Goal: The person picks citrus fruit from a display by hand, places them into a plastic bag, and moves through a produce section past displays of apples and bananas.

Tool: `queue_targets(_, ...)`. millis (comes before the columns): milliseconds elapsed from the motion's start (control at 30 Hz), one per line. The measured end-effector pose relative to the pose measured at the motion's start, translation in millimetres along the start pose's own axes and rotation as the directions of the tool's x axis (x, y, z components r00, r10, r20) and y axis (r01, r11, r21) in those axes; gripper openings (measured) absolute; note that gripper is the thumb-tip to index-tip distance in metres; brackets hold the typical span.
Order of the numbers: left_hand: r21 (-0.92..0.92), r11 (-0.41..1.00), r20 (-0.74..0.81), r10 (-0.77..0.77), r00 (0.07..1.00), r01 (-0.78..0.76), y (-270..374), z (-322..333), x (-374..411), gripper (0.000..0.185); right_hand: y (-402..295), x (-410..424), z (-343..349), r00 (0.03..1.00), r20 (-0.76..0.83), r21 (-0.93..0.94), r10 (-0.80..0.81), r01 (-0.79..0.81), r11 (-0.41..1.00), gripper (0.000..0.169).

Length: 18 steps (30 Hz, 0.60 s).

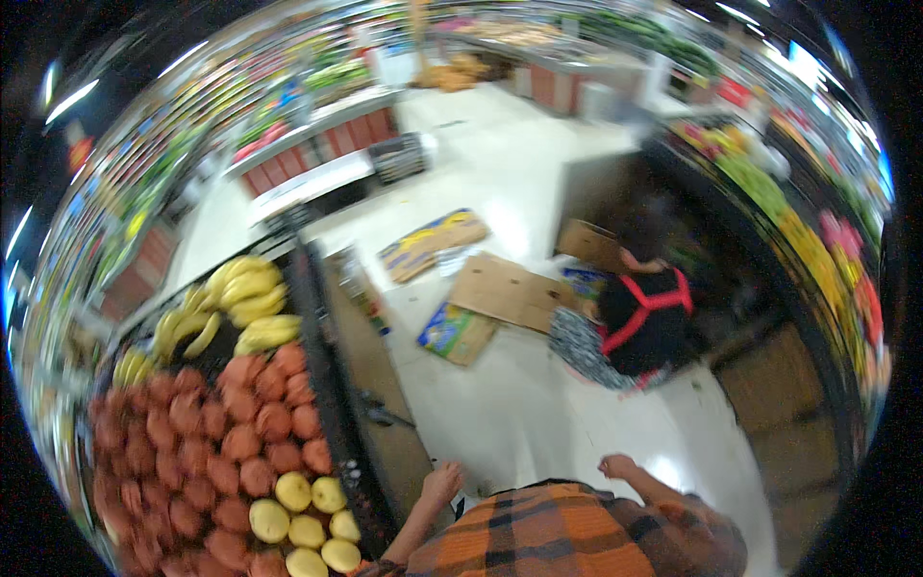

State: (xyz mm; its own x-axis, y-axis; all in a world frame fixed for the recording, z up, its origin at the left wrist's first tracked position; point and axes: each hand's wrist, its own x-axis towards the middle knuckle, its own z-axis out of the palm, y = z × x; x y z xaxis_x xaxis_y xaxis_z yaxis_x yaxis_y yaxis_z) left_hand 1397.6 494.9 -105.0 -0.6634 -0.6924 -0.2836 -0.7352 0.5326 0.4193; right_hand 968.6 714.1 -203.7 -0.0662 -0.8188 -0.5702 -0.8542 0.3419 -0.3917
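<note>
My left hand (443, 482) hangs low beside the black rim (339, 404) of a produce stand, its fingers curled, with nothing visible in it. To the right, over the pale floor, my right hand (615, 467) is also curled, and I see nothing held there. Just left of the rim lie round yellow fruits (306, 530) and a large heap of reddish-brown round fruits (195, 447). Bunches of bananas (249, 288) rest at the stand's far end. A small dark object (382, 412), too blurred to name, is against the stand's brown side panel (375, 360).
Flattened cardboard boxes (508, 292) are scattered on the glossy floor (497, 404) ahead. Bent low beside them is a person (642, 317) wearing red straps, near a curved fruit display (786, 245) on the right. A dark crate (396, 157) stands by a farther counter (317, 155).
</note>
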Motion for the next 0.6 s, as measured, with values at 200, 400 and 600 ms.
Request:
queue_targets(200,0.131,0.987,0.483,0.019,0.876,-0.094,19,64,3,0.032,-17,-55,4,0.984,-0.058,0.183,0.166,-0.153,0.971,0.034)
queue_targets(400,0.244,0.901,0.672,0.109,0.732,-0.358,74,106,42,0.036,59,-153,66,0.942,0.041,0.188,0.334,-0.335,0.923,0.035)
queue_targets(600,0.226,0.847,0.725,0.185,0.664,-0.482,194,145,89,0.036,151,-269,119,0.805,-0.030,0.374,0.592,-0.540,0.754,0.033)
